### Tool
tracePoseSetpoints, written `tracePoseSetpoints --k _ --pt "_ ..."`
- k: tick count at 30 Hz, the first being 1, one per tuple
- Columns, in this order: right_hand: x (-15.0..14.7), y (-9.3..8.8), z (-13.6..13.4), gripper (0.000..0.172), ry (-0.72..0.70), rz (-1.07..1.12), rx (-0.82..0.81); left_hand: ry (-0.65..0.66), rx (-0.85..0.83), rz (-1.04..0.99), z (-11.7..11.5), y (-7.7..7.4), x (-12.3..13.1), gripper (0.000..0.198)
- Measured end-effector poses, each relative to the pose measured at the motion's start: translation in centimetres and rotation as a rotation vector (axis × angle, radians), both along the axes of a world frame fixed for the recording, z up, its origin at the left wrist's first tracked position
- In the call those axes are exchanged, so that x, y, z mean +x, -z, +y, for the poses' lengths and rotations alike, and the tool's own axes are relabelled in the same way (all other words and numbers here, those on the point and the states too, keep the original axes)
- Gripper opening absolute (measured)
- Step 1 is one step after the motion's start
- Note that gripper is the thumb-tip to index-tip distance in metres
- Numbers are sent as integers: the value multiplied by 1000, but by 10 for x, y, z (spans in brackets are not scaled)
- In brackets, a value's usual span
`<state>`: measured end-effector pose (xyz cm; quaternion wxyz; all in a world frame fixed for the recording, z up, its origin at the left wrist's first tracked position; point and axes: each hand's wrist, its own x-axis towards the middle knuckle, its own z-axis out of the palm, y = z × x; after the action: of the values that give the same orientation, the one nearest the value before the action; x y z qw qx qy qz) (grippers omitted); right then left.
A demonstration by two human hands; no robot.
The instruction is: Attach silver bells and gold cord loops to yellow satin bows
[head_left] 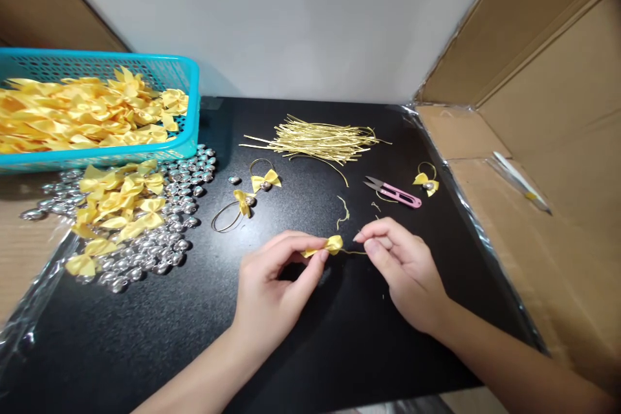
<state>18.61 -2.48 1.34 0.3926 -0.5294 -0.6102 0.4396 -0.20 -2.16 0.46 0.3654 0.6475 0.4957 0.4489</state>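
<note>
Between the thumb and index finger of my left hand is a yellow ribbon bow. A thin gold cord runs from the bow to my right hand, whose thumb and fingers are pinched on it. Part of the bow is hidden behind my left fingers. Past my hands lie yellow bows with silver beads on gold cord loops: one bow and another bow to the left, and a third bow at the right. Pink thread snips rest beyond my right hand.
A blue basket heaped with yellow bows stands at the back left. Silver beads and loose yellow bows spread before it. A bundle of gold cords lies at the back. Tweezers lie on cardboard at the right.
</note>
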Motion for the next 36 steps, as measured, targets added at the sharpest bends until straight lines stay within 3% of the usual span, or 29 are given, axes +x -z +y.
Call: tracePoseSetpoints --k 5,13,21,27,36 --pt "-7 0 2 12 7 148 -136 53 -45 -83 -2 1 2 11" --pt "-19 8 2 33 9 337 -345 89 -115 -165 -5 -2 6 10" --pt "-23 3 1 38 22 454 -352 49 -322 -351 -1 -5 9 10" --pt "-24 6 1 35 26 517 -381 54 -491 -528 0 -5 10 25" --pt "-18 7 0 27 -5 399 -307 56 -545 -607 -2 3 8 45"
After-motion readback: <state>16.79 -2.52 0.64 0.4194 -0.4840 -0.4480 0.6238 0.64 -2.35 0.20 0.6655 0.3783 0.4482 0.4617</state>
